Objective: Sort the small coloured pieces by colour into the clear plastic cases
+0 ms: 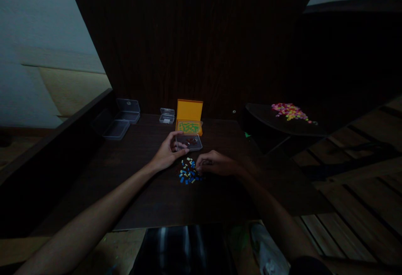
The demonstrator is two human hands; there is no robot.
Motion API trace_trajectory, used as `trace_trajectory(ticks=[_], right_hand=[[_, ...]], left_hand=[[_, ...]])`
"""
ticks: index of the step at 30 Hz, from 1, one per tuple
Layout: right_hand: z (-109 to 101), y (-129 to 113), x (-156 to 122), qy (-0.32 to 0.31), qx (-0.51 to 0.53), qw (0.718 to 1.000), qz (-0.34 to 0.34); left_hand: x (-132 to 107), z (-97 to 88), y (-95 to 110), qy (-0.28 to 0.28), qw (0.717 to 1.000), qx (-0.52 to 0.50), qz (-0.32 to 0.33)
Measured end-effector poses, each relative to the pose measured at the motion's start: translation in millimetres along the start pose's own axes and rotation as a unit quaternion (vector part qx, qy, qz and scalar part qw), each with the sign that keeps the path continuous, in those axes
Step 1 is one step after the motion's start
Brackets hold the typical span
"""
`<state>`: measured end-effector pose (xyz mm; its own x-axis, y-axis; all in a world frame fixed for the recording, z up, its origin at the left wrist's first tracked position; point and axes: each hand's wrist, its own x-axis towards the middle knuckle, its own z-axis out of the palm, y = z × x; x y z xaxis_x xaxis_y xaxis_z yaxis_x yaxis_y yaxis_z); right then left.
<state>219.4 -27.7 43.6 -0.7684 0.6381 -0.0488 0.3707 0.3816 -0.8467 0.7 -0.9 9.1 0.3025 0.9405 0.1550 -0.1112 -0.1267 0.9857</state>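
Observation:
My left hand (168, 153) rests on the dark table (138, 191) with its fingers curled round the left edge of a small clear box (189, 142) that has a few dark red pieces in it. My right hand (215, 164) lies fingers down and curled at the right side of a small pile of blue, yellow and white pieces (188, 171), pinched over them; what is in the fingers is too dim to make out. Behind the clear box stands an open orange box (189, 115) holding green pieces.
Two more clear boxes sit at the back: an open larger one (121, 120) at the left and a small one (166, 116) beside the orange box. A heap of pink and yellow pieces (290, 112) lies on a dark side surface at the right. The scene is very dim.

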Motion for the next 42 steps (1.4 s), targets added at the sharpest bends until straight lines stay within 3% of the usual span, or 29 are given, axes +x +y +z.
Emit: trace_trajectory(ticks=[6, 13, 17, 25, 32, 42], right_hand=[[-3.2, -2.3, -3.5, 0.053, 0.048, 0.997, 0.027], [-7.2, 3.9, -2.9, 0.256, -0.002, 0.966, 0.024], [-6.5, 10.8, 2.0, 0.333, -0.048, 0.942, -0.009], [-4.9, 17.6, 6.2, 0.311, -0.128, 0.937, -0.096], [-3.4, 20.4, 7.4, 0.279, -0.160, 0.940, -0.116], [-5.0, 15.8, 6.0, 0.274, -0.201, 0.939, -0.054]], left_hand=[[-1.0, 0.8, 0.4, -0.003, 1.000, 0.006, -0.007], [-4.3, 6.7, 0.7, -0.020, 1.000, -0.008, -0.009], [-7.8, 11.2, 1.5, -0.033, 0.999, 0.000, -0.015], [-14.7, 19.0, 4.7, -0.063, 0.998, -0.013, -0.025], [-15.9, 21.7, 4.6, -0.073, 0.997, -0.012, -0.030], [-16.0, 22.3, 3.8, -0.072, 0.997, -0.019, -0.029]])
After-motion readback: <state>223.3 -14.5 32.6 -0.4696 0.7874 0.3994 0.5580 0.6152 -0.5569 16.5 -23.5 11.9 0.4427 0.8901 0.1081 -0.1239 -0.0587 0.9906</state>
